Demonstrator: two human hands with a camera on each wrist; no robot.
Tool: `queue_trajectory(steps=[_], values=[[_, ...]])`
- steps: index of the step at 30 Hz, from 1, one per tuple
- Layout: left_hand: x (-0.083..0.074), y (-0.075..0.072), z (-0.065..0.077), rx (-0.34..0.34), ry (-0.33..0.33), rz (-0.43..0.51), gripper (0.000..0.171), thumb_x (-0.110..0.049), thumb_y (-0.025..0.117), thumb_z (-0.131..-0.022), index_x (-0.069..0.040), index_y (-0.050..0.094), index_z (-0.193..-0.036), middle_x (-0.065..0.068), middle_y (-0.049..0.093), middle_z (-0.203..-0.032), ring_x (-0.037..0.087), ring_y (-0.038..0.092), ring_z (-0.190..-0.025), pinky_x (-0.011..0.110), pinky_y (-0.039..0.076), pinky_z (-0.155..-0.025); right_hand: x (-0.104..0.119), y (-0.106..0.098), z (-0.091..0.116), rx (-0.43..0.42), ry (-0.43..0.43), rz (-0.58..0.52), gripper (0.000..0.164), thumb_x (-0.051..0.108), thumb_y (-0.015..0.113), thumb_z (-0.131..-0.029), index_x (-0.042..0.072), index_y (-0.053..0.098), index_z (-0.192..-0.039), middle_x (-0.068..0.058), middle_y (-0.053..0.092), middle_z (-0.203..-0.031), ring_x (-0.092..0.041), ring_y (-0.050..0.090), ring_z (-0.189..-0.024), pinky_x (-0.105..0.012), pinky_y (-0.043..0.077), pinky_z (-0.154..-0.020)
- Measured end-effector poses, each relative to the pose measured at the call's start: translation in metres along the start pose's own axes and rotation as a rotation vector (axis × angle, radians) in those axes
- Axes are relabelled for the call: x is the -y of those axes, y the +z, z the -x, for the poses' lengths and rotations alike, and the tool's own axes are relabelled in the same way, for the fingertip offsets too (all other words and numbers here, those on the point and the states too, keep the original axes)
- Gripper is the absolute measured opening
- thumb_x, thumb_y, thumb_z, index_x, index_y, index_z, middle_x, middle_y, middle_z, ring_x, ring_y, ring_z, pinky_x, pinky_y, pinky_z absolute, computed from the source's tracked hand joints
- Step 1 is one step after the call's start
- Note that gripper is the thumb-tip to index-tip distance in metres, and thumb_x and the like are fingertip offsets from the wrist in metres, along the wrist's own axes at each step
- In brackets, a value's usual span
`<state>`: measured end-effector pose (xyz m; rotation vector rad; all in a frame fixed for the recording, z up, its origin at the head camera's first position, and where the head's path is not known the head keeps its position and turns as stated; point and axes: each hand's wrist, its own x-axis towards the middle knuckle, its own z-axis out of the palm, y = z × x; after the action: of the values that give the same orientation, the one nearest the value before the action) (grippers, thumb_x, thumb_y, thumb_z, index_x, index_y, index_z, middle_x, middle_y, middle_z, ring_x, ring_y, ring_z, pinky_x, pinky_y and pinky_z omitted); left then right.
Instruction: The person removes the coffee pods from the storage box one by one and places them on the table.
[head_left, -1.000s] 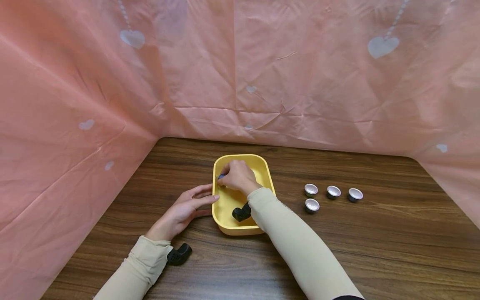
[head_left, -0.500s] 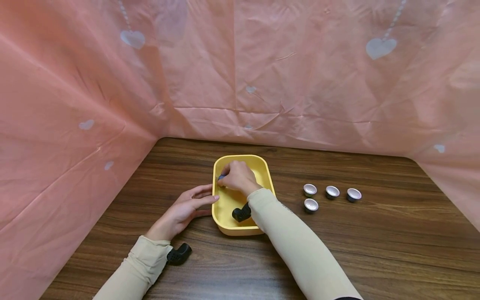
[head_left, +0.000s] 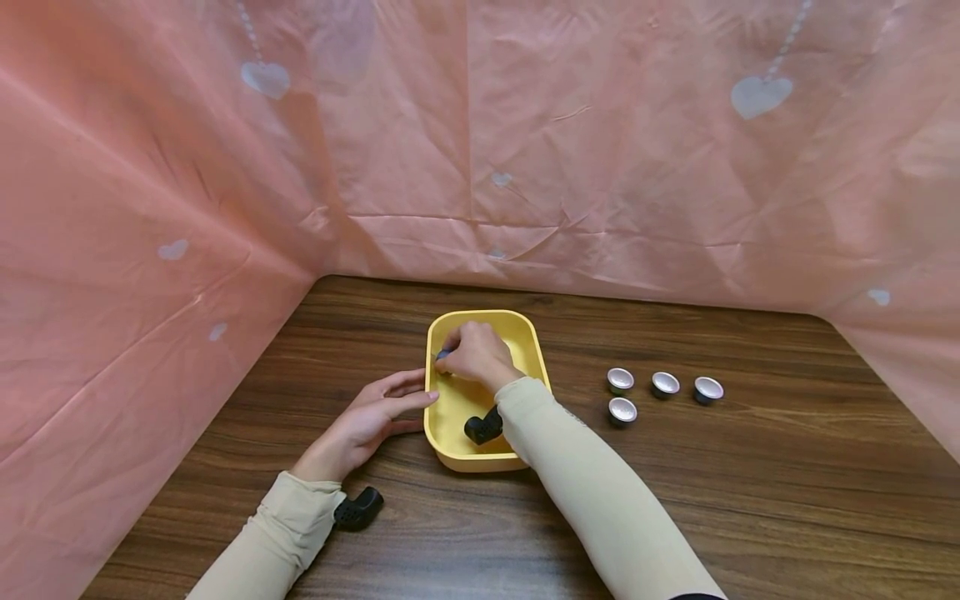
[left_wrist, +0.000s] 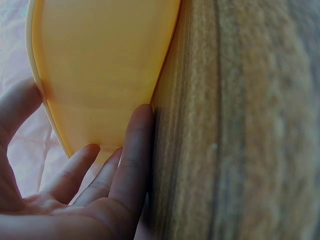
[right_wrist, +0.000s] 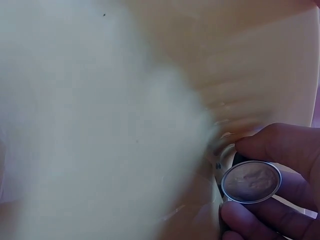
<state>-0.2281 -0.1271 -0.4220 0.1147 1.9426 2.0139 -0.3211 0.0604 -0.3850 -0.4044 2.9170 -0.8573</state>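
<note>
A yellow rectangular box (head_left: pixel 531 339) with rounded corners stands on the table. Inside it, near the left wall, my right hand (head_left: pixel 476 354) pinches a coffee capsule (right_wrist: pixel 251 182) between thumb and fingers. The capsule's round silvery lid faces the right wrist camera, while the head view shows only a bit of its blue side. Outside the box, my left hand (head_left: pixel 367 417) rests its outstretched fingertips against the left wall. Its thumb (left_wrist: pixel 22 107) touches the rim in the left wrist view.
Several more coffee capsules (head_left: pixel 665 384) stand lid up on the wooden table (head_left: pixel 757 492), right of the box. Pink cloth (head_left: pixel 600 167) with white hearts hangs behind and to the left. A black wrist camera mount (head_left: pixel 359 509) sits at my left cuff.
</note>
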Motion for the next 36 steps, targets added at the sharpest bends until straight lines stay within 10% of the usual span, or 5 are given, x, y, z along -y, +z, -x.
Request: queue_trajectory(steps=[17, 36], values=[[0.000, 0.000, 0.001, -0.012, -0.007, -0.003, 0.066, -0.024, 0.073, -0.103, -0.008, 0.046, -0.161, 0.017, 0.053, -0.161, 0.019, 0.065, -0.130, 0.043, 0.057, -0.110, -0.013, 0.008, -0.025, -0.052, 0.080, -0.028, 0.011, 0.041, 0.087, -0.080, 0.034, 0.079, -0.081, 0.013, 0.076, -0.091, -0.014, 0.068, -0.090, -0.033, 0.052, -0.071], [0.001, 0.002, -0.002, -0.031, -0.021, 0.003, 0.066, -0.024, 0.074, -0.102, -0.009, 0.047, -0.161, 0.016, 0.055, -0.159, 0.020, 0.064, -0.130, 0.044, 0.057, -0.110, 0.023, -0.064, 0.023, 0.101, 0.055, -0.305, 0.016, 0.021, 0.086, -0.090, 0.012, 0.083, -0.102, -0.005, 0.083, -0.086, -0.027, 0.082, -0.094, -0.023, 0.063, -0.073]])
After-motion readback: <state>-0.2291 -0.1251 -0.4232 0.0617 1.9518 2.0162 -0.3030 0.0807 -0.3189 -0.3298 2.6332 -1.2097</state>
